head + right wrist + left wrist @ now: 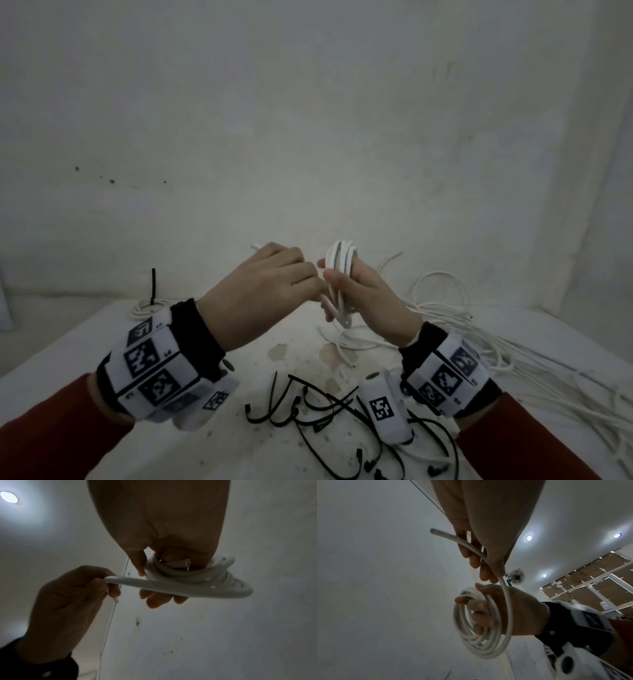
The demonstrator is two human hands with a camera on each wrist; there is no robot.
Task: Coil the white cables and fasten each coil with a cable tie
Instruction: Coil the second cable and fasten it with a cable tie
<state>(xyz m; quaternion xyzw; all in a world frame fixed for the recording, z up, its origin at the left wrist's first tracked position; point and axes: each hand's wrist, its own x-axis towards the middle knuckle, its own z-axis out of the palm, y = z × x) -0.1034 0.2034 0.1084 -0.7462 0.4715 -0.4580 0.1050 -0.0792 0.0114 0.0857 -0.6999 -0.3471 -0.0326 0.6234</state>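
My right hand (346, 287) holds a small coil of white cable (340, 260) looped round its fingers, raised above the table (61, 346). Just left of it, my left hand (294, 274) grips the same cable's free tail, and the cut end (255, 245) pokes out past the knuckles. In the left wrist view the tail (450, 536) runs through the left hand (476, 558) and curves down into the coil (477, 646) on the right hand (518, 609). In the right wrist view the coil (197, 584) sits on the right hand (154, 599), with the left hand (82, 588) pinching the tail.
Several black cable ties (318, 411) lie scattered on the stained table near me. A loose heap of white cables (486, 335) spreads over the right side. At the back left lies a coil (147, 306) with a black tie (153, 284) standing up. A wall rises close behind.
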